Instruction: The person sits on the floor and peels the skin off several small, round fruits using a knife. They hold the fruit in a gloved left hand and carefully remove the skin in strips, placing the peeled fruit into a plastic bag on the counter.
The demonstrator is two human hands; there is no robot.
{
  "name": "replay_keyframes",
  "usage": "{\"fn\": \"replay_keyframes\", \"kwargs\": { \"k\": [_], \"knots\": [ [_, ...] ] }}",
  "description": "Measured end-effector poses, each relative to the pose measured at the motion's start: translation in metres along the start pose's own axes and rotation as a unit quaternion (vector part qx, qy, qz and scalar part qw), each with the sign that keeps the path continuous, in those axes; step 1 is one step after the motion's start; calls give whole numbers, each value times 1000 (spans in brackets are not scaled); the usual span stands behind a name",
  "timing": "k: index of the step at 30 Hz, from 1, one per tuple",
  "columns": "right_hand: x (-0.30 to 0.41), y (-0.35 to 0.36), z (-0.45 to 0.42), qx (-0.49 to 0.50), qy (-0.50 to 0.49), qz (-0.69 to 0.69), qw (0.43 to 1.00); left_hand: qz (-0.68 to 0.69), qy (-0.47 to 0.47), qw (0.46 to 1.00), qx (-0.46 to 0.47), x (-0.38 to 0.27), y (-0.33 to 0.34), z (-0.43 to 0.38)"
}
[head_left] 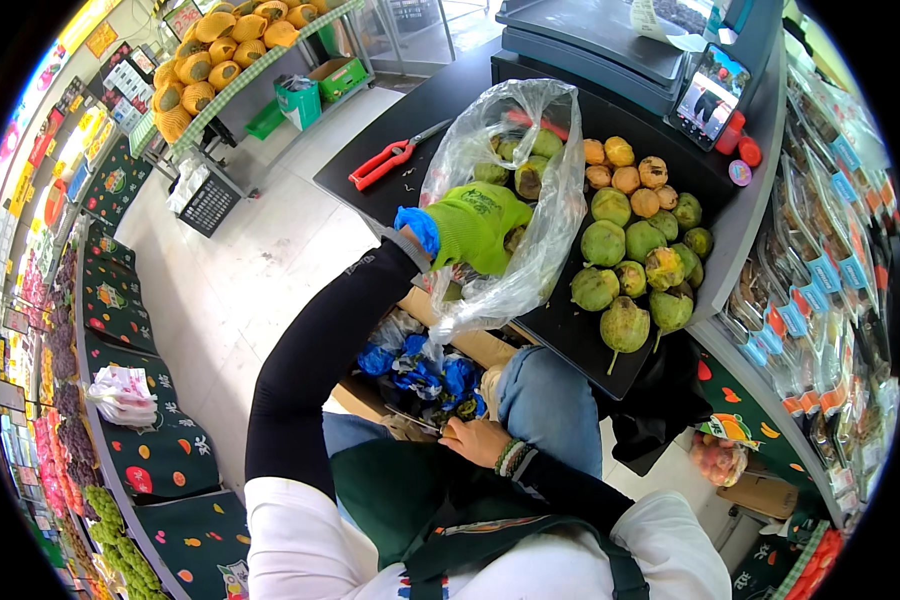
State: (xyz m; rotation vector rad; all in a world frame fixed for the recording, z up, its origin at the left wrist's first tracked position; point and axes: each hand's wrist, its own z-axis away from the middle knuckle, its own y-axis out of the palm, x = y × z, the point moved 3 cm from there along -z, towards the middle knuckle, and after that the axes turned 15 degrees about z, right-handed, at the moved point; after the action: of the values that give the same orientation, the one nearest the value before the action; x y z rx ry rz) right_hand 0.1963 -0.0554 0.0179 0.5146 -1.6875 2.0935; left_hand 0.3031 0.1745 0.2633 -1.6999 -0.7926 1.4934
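My left hand [484,225], in a lime-green knit glove over a blue cuff, reaches into a clear plastic bag [521,292] of green round fruits. Its fingers are closed around a fruit [515,238], partly hidden. My right hand [480,442], bare, rests near my lap, shut on a handle with a thin blade [414,418], apparently a knife. Right of the bag, several green-skinned fruits [602,243] lie on the black tabletop [562,341], with smaller orange-brown balls [625,180] behind them. Red-handled pruning shears [382,163] lie left of the bag.
A cardboard box [360,397] with blue wrappings stands below the table edge, by my knees. A scale [592,45] and a propped phone [711,97] stand at the back. Packaged goods [802,277] line the right; yellow fruits in netting [221,51] fill a stand at back left.
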Motion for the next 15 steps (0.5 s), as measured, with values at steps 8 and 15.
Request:
{"fn": "replay_keyframes", "kwargs": {
  "k": [8,15],
  "knots": [
    [0,-5,1,-6,4,2,1000,5,-3,987,-160,-14,-27,11],
    [10,-30,0,-23,28,-57,998,291,58,863,-408,-56,-34,101]
  ]
}}
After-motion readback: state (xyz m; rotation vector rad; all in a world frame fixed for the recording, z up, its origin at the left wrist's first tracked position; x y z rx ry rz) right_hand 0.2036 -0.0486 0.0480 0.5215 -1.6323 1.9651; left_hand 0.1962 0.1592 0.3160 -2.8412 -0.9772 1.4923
